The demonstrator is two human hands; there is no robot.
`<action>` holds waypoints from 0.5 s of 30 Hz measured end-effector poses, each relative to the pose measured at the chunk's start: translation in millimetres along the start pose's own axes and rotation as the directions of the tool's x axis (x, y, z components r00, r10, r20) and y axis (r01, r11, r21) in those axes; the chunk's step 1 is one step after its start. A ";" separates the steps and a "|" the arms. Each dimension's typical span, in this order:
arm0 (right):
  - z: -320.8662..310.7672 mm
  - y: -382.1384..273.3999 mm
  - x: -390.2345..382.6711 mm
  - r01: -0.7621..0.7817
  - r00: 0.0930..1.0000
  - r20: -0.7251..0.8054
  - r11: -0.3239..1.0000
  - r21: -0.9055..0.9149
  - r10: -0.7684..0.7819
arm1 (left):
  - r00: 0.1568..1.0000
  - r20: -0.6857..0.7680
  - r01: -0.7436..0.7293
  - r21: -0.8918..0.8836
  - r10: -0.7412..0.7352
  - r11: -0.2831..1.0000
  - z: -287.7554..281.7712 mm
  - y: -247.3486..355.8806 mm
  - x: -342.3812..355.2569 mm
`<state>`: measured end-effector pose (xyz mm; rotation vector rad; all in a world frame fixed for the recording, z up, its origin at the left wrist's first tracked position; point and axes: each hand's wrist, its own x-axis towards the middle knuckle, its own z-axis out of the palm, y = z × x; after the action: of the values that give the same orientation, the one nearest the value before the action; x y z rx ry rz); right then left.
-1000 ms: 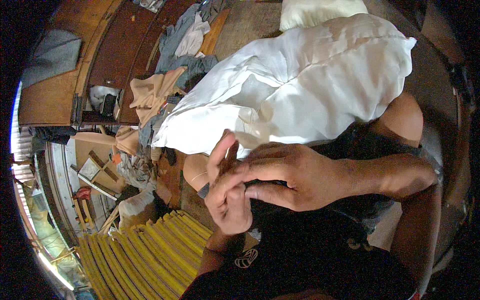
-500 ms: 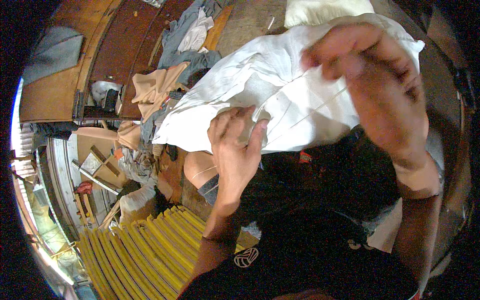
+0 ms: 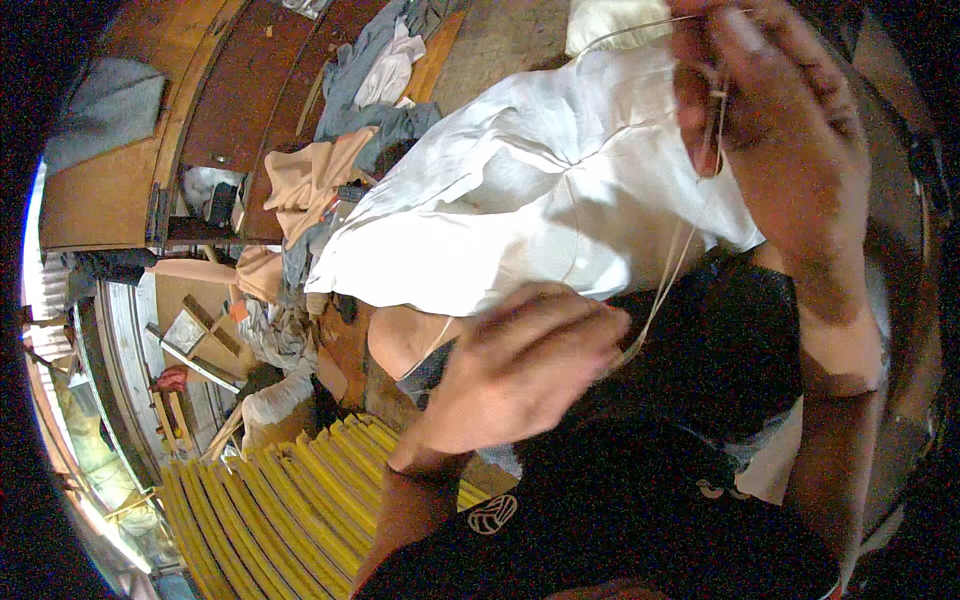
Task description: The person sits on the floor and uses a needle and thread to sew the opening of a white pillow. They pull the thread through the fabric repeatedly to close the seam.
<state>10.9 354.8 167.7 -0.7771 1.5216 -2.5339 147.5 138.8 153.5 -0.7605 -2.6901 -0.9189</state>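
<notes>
White cushion [image 3: 480,225] lies just beyond left hand [image 3: 530,365], long axis slanting up to the right; right hand [image 3: 770,120] overlaps its right end, fingers curled gripping thread [image 3: 664,290]. Thread runs between both hands; left fingers curled, can't tell if pinching.

Right hand [image 3: 785,140], cream cushion [image 3: 603,18] partly beyond top edge

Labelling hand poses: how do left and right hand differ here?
Place: the left hand is low in view, by the white cloth's near edge; the right hand is at upper right.
Direction: the left hand points rightward; the right hand points up the picture.
Hold: the right hand holds looped thread; the left hand's grip is unclear.
Shared: both bare.
</notes>
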 end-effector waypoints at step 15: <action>-8.7 98.4 11.4 -0.109 0.989 0.058 0.935 -0.338 0.136 | 0.979 -0.192 0.130 0.316 -0.070 0.940 8.9 -112.5 45.7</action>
<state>-20.9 308.8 85.5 -0.7802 1.9348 -2.1562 49.0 86.9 104.2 -0.4505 -2.6420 -0.5068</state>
